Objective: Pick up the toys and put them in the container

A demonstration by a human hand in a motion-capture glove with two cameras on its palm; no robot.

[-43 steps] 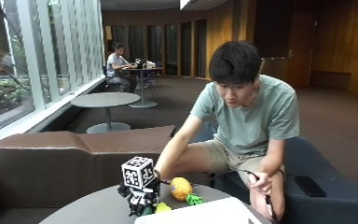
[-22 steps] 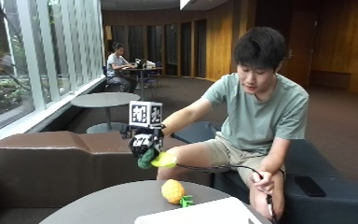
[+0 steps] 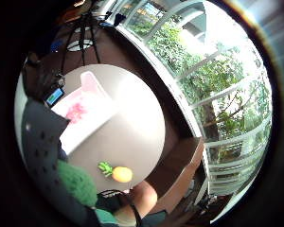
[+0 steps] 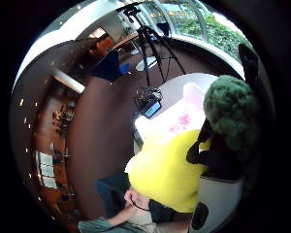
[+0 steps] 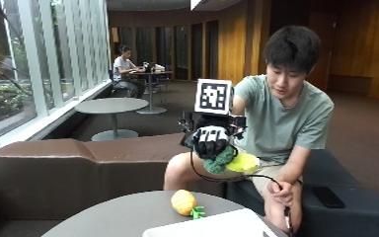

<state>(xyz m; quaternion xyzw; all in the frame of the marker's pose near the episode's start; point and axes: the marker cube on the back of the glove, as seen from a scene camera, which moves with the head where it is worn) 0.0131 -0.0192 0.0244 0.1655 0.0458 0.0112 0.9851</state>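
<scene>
Nearest the outside camera I see the white container [image 5: 206, 226] sitting at the front edge of the round grey tabletop [image 5: 120, 217]. The little-finger palm view shows something pink lying inside it, too blurred for me to name. Just behind the container's far edge lies a toy pineapple [image 5: 184, 202], orange-yellow body with a green crown, resting on its side on the tabletop and apart from the hand.

Above and behind the tabletop, well clear of the surface, I have the gloved right hand [image 5: 210, 141] raised in front of the person's chest. Its fingers [image 5: 213, 146] are curled round a second toy, a yellow piece with a dark green bushy top [image 5: 232, 161], which hangs below the knuckles: the green part sits right under the curled fingers and the yellow part sticks out toward the person's body. In the thumb-side palm view this toy fills much of the frame, the yellow body [image 4: 167, 172] pressed close to the palm and the green tuft against a black finger.

Farther back, the person sits on a brown padded bench [image 5: 78, 165], the bare left hand [image 5: 278, 191] resting on the knee.
</scene>
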